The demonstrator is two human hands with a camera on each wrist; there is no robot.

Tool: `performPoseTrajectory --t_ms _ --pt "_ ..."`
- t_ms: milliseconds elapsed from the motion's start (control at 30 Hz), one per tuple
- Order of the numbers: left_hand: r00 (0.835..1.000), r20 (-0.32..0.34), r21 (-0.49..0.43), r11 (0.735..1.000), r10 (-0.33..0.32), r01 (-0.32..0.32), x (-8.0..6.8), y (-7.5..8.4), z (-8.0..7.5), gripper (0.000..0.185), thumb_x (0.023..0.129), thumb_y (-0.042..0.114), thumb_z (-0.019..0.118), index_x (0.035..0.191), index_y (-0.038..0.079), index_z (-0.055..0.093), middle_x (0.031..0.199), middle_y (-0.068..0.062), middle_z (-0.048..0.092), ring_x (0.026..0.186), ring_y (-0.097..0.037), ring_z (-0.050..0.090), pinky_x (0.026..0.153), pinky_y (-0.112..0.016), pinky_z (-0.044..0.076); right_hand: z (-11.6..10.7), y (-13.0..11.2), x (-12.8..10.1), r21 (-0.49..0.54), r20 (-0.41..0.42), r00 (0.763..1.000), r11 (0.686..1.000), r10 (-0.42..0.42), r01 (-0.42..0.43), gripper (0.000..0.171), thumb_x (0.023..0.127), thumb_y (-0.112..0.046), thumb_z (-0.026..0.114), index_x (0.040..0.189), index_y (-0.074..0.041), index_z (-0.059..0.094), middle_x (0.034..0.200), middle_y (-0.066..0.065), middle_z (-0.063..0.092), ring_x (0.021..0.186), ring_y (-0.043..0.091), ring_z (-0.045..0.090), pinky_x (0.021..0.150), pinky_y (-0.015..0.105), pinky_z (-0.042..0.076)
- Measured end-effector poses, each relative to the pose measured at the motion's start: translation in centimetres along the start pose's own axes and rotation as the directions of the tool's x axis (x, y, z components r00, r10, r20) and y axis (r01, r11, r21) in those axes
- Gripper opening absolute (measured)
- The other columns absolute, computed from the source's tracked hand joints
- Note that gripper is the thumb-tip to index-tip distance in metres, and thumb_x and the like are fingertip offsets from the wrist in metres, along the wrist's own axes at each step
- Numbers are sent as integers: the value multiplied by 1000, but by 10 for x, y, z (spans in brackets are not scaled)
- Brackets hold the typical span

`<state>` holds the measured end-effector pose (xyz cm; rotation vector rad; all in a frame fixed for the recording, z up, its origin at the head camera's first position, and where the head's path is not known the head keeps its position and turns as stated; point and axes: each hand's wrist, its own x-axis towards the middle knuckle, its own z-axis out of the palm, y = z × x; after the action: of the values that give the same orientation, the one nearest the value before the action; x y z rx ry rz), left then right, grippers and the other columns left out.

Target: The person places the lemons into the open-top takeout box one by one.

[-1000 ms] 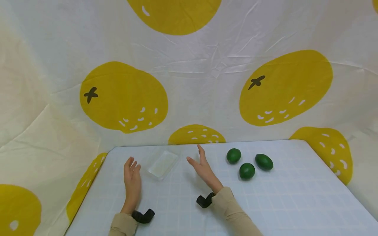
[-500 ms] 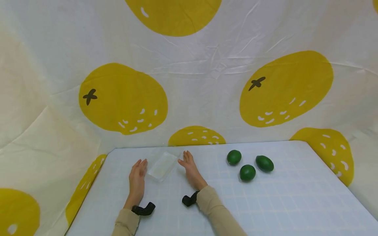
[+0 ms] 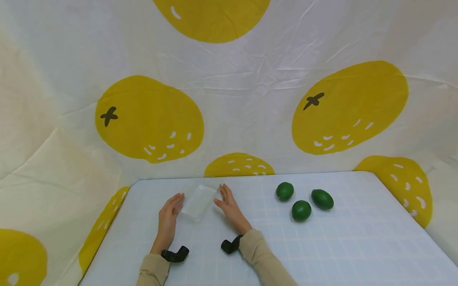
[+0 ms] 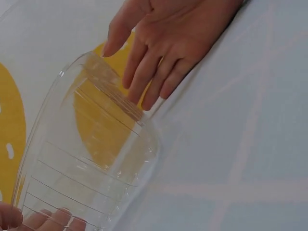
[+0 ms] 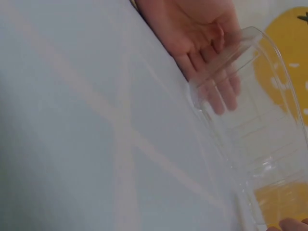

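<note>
Tray (image 3: 198, 201) between hands; limes (image 3: 301, 210) lie right.

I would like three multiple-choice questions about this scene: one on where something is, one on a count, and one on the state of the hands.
1. Where does the clear plastic tray lie?
A. between the two hands
B. to the right of the limes
C. on the person's sleeve

2. How many round green limes are on the pale blue checked table?
A. two
B. three
C. five

3. How are the left hand and the right hand?
A. both clenched into fists
B. both gripping a lime
C. both with straight fingers against the tray's sides

Answers:
1. A, the head view shows one hand at each side of the tray.
2. B, three limes sit together to the right of the hands.
3. C, the wrist views show straight fingers at the tray's ends.
</note>
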<state>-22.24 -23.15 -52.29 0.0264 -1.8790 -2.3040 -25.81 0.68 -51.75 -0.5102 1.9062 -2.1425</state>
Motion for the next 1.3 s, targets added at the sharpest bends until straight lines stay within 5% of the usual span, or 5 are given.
performPoseTrajectory --t_ms 167,400,1300 --pt "1000 11 85 996 20 -21 -3 0 2 46 110 24 36 143 -6 43 147 -19 47 137 -27 44 110 -27 38 0 -10 -6 23 6 1000 1000 -21 21 77 102 -8 52 155 5 0 164 22 2 150 37 1 120 53 7" --pt "1000 16 170 985 20 -22 -10 0 9 44 109 27 37 142 -1 47 146 -13 51 136 -24 47 110 -26 39 -1 5 -11 -22 -38 999 1000 -24 23 75 104 -19 52 158 -3 4 166 13 8 151 30 8 121 49 11" --pt "1000 -9 127 992 -3 4 -37 -6 52 42 109 22 38 142 -1 49 145 -13 52 136 -25 47 106 -22 41 -29 3 -42 -50 -47 999 999 -21 19 70 105 -24 50 160 -9 9 165 13 10 151 32 10 120 51 15"
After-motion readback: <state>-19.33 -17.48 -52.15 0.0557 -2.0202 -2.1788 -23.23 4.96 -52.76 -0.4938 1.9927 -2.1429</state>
